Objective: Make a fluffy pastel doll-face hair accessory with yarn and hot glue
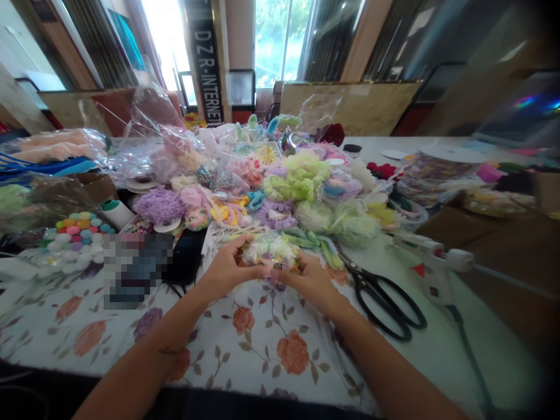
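Observation:
Both my hands are closed around a small doll head [269,251] with fluffy, pale green and white trim, just above the flowered cloth. My left hand [227,265] grips its left side, thumb along the near edge. On the opposite side, my right hand [312,280] holds it with thumb and fingers. My fingers partly cover its face. Green fuzzy stems [315,240] lie just behind my right hand. To the right rest large black-handled scissors [385,297]. Another doll head [196,214] with pink hair sits behind my left hand.
A glue gun [431,262] with its cord lies at the right, beside a brown cardboard box [494,251]. Yarn, ruffles and plastic bags pile up across the back. Coloured pom-poms [76,239], a white thread cone [117,214] and a blurred-out phone-like object [137,271] are at left.

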`<state>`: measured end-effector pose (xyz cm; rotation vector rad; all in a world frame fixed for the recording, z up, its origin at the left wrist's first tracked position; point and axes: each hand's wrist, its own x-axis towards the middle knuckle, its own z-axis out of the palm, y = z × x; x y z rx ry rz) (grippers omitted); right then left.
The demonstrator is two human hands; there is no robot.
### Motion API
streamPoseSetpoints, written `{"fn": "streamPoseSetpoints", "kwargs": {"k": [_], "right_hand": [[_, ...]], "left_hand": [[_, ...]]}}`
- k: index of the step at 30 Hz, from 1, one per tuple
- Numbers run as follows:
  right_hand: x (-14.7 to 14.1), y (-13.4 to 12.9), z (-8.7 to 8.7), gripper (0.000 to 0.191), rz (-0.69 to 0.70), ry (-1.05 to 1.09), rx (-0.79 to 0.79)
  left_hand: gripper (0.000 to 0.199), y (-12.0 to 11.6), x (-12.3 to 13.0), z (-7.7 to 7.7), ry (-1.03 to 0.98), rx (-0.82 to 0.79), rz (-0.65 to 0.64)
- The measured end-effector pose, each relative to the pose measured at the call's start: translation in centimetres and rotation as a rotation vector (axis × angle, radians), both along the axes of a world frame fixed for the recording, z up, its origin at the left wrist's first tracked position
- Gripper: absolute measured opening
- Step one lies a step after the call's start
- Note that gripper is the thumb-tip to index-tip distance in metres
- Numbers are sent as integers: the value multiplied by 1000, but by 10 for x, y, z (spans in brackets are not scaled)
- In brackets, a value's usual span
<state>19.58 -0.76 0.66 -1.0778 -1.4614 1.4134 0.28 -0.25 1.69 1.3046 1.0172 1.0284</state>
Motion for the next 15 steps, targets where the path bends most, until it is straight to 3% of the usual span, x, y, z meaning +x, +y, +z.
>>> {"fn": "streamPoseSetpoints", "kwargs": {"k": [5,9,15], "right_hand": [[2,-2,-3,32,53,-75,37],[0,-3,-3,28,64,-178,82],[-1,-3,-4,29,43,-163,33]], "left_hand": [[49,8,-4,4,-149,-85,-25],[42,10,-4,2,-155,-68,-67],[43,9,1,-4,-111,-54,-10]]}}
